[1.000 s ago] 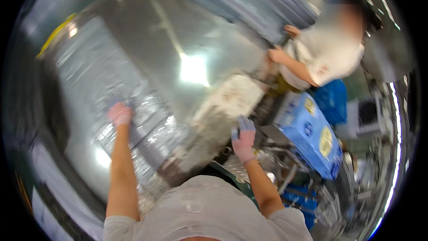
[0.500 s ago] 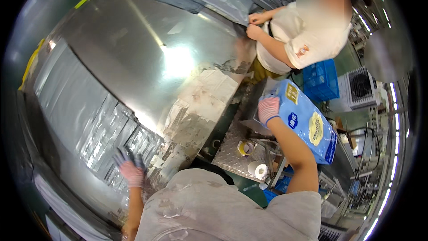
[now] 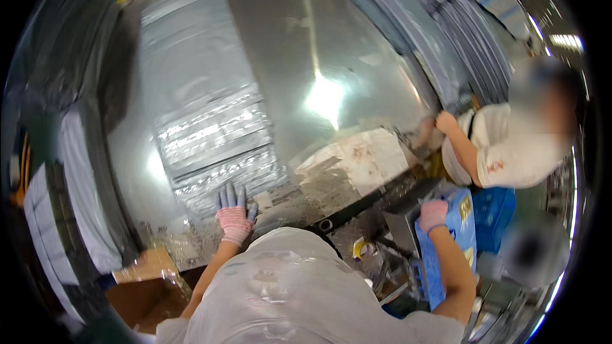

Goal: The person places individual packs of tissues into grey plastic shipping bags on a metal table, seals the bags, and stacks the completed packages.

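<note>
On my screen, the left hand [image 3: 234, 218] is spread flat on the gray bag [image 3: 207, 99] on the table [image 3: 274, 32]. Right of the table, the right hand [image 3: 434, 214] curls on the blue pack [image 3: 461, 218]; I can't tell if it grips. A brown box [image 3: 148, 264] and blue crate [image 3: 499, 215] flank the table.

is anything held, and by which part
Left hand, spread open at the grey plastic sheet, holds nothing. Right hand curls at the upper end of the blue boxy plastic pack; grip cannot be told.

Sheeting [image 3: 197, 70] on table [image 3: 280, 44], pack [image 3: 462, 216] right
</note>
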The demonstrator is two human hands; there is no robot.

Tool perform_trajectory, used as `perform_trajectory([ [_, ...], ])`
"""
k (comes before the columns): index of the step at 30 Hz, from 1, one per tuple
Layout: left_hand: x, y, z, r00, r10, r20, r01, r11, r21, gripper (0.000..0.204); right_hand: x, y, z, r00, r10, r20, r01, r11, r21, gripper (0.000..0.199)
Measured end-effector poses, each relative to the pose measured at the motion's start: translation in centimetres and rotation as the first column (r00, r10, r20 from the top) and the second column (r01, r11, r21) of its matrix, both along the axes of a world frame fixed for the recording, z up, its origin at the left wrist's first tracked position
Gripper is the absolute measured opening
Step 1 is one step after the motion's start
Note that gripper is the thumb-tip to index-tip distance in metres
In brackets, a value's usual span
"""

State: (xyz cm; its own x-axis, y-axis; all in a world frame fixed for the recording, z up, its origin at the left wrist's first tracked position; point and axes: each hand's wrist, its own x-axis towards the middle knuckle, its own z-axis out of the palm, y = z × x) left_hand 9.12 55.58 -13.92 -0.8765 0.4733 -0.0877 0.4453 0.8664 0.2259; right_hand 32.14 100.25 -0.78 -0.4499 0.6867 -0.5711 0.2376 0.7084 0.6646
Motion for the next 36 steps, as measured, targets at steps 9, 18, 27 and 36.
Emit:
perform_trajectory([
  [9,0.6,-1.5,-0.7,0.998,0.024,-0.05,-0.021,0.998,0.053,0.062,-2.5,-2.6,2.6,0.957,0.27,0.104,-0.231,0.93,-0.285,0.019],
  [18,0.3,-1.6,0.3,0.999,0.029,-0.016,-0.028,0.999,0.044,0.059,-16.8,-17.7,10.3,0.613,0.544,-0.573,-0.79,0.451,-0.416,0.005],
  [27,1.0,-4.7,-0.7,0.991,-0.084,-0.108,0.096,0.989,0.108,0.055,-42.0,-24.0,8.8,0.452,-0.296,-0.842,-0.807,0.266,-0.527,0.039],
  [36,5.8,-10.8,1.0,0.999,0.044,0.022,-0.049,0.907,0.418,0.058,-21.3,-0.8,-20.9,0.522,-0.418,-0.743,-0.16,0.808,-0.566,0.028],
])
